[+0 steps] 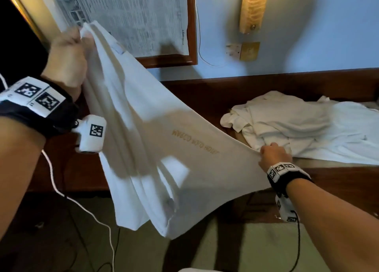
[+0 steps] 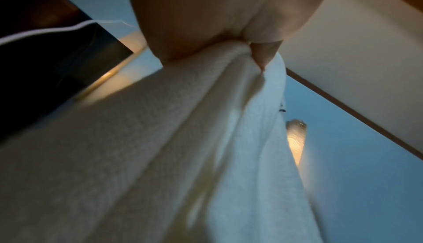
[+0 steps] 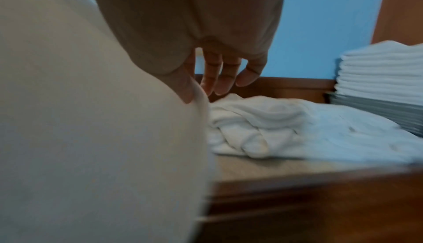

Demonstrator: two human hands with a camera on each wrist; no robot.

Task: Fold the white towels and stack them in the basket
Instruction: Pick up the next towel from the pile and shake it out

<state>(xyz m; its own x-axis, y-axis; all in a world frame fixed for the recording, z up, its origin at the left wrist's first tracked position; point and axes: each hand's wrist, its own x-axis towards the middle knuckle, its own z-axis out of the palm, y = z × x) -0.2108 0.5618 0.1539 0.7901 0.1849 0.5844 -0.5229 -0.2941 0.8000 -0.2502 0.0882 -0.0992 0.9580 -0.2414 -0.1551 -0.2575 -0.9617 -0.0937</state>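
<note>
A white towel [image 1: 155,140] with gold lettering hangs stretched in the air between my hands. My left hand [image 1: 70,46] is raised high at the left and grips one bunched corner; the left wrist view shows the fingers [image 2: 263,55] curled round the gathered towel [image 2: 183,138]. My right hand [image 1: 272,154] is lower at the right, just over the table's edge, pinching the opposite corner. In the right wrist view the thumb [image 3: 185,91] presses on the towel [image 3: 91,138] while the other fingers hang loose. A heap of unfolded white towels [image 1: 297,124] lies on the table behind.
A stack of folded white towels [image 3: 384,69] fills a grey basket [image 3: 389,113] at the far right of the wooden table [image 1: 338,179]. On the wall are a framed print [image 1: 133,19] and a lit lamp [image 1: 253,7]. Cables [image 1: 82,206] trail over the floor.
</note>
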